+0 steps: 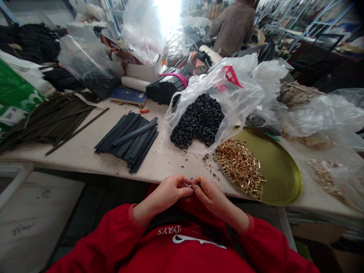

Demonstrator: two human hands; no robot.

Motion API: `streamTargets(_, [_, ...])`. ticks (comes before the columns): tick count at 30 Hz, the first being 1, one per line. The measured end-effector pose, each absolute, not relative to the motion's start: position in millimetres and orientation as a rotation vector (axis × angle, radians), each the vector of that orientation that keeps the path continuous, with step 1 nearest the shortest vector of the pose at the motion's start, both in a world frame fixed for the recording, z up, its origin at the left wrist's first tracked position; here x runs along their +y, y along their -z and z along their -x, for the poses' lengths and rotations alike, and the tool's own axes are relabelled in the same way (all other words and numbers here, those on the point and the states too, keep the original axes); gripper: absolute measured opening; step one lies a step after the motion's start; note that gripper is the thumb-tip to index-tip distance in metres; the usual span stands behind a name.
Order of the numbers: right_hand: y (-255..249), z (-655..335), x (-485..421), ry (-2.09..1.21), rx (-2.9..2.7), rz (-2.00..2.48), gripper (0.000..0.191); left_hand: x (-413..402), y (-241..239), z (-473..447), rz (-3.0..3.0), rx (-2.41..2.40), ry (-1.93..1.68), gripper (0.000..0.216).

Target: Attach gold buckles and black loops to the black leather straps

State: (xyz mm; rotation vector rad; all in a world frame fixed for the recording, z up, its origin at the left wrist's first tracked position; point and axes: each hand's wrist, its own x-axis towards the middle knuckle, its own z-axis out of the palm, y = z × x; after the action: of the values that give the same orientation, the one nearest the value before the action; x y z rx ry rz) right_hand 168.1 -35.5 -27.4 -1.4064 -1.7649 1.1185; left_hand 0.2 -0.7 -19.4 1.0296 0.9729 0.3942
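A person's two bare hands meet just in front of the near edge of a cluttered table (162, 161), in front of a red top (199, 250). The right hand (209, 191) pinches a small dark piece (196, 184) between thumb and finger. The left hand (174, 188) comes up to it from the other side, thumb and finger nearly meeting; whether they grip the piece too, I cannot tell, as it is tiny and partly covered.

Beyond the hands, toward the middle of the table, a clear plastic bag (244, 81) lies open with a heap of small black loops (199, 119) in its mouth. Dark scraps (214, 175) are scattered between it and the near edge. To its right, by the near edge, a round gold-coloured tray (284, 174) carries a pile of small gold metal frames (241, 167) on its left part.

Left of the bag lies a loose stack of flat black strips (127, 140); nearer the table's left end, long brown strips (61, 119) spread out. Toward the far edge sit a blue notebook (127, 97) and a bundle of black strips (163, 89) tied with a pink band (182, 79). Another person (234, 28) is in the background.
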Motion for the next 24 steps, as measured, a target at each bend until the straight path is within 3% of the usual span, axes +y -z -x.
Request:
streamTargets(3, [31, -169, -36, -1.099, -1.669, 1.435, 0.015, 3, 16, 1, -1.031, 0.906, -0.388, 0.035])
streamTargets(16, [44, -164, -35, -1.102, -1.544, 1.367, 0.021, 13, 17, -3, -1.069, 1.018, -0.268, 0.016])
streamTargets(24, [51, -164, -30, -1.058, -1.609, 1.398, 0.022, 21, 7, 5, -1.496, 1.013, -0.087, 0.030])
